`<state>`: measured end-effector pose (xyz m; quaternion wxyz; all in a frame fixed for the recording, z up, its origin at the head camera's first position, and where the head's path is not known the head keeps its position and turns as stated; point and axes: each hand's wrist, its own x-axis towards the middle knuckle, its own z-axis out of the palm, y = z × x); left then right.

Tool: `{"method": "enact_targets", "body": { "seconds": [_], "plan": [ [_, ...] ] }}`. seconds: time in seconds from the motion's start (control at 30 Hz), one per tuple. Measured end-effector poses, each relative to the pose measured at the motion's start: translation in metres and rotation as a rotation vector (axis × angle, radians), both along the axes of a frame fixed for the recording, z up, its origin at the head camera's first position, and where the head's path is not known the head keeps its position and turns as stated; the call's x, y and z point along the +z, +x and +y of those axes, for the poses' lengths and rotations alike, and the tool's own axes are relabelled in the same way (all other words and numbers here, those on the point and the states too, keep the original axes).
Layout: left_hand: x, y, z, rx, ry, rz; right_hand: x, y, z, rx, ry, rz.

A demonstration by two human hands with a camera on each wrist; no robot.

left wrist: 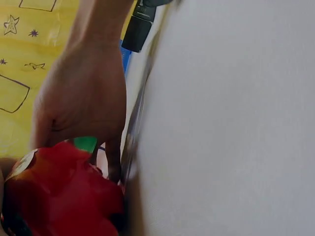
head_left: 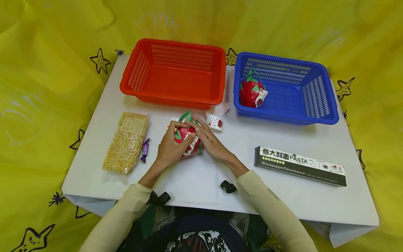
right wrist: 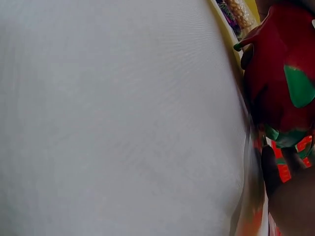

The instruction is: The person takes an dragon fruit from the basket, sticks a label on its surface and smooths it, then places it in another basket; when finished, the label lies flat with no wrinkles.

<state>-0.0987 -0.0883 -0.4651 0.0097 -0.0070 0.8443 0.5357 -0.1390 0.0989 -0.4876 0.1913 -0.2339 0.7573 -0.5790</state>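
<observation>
Both hands hold a red toy-like dragon fruit (head_left: 187,137) with green leaf tips and a white label, near the middle of the white table. The left hand (head_left: 169,146) lies along its left side, with the thumb over the front. On the other side the right hand (head_left: 212,142) has its fingers over the top and right. Up close, the left wrist view shows its shiny red skin, and the right wrist view shows the same dragon fruit (right wrist: 275,88) low over the tabletop. A white packet with red print (head_left: 214,122) lies just beyond the right fingers.
A red basket (head_left: 173,99) stands behind the hands. The blue basket (head_left: 283,117) at back right contains another dragon fruit (head_left: 251,91). Left are a bag of corn kernels (head_left: 126,148) and a purple-wrapped candy (head_left: 145,150). A pasta box (head_left: 300,166) lies at right.
</observation>
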Motion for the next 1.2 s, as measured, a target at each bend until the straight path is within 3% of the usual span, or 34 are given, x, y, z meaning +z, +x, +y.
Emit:
{"method": "enact_targets", "body": {
  "seconds": [0.1,0.17,0.23,0.37,0.43,0.53,0.63,0.73,1.0,1.2],
  "plan": [
    [0.000,-0.001,0.001,0.008,0.009,-0.002,-0.001,0.001,0.000,0.018,0.006,-0.005],
    [-0.002,-0.002,-0.002,-0.023,0.013,-0.001,0.000,0.000,0.001,0.025,0.014,0.000],
    [-0.002,-0.004,-0.008,-0.103,0.031,0.001,0.002,0.000,0.002,0.028,0.019,0.005],
    [-0.002,-0.009,-0.026,-0.341,0.100,-0.020,0.002,-0.002,0.002,0.038,0.008,0.019],
    [-0.003,-0.011,-0.033,-0.430,0.130,-0.040,0.001,-0.002,0.002,0.034,-0.004,0.029],
    [-0.004,-0.012,-0.039,-0.511,0.153,-0.052,0.000,-0.001,0.002,0.028,-0.015,0.025],
    [-0.005,-0.011,-0.039,-0.546,0.143,-0.043,-0.001,-0.001,0.004,0.032,-0.007,0.006],
    [-0.003,-0.010,-0.035,-0.513,0.103,-0.040,-0.001,0.000,0.008,0.044,0.001,0.002],
    [0.006,-0.009,-0.007,-0.146,-0.016,-0.048,-0.003,0.001,0.011,0.057,-0.015,0.061],
    [0.005,-0.005,-0.001,-0.015,-0.068,-0.062,-0.005,0.002,0.006,0.050,-0.032,0.023]
  ]
}}
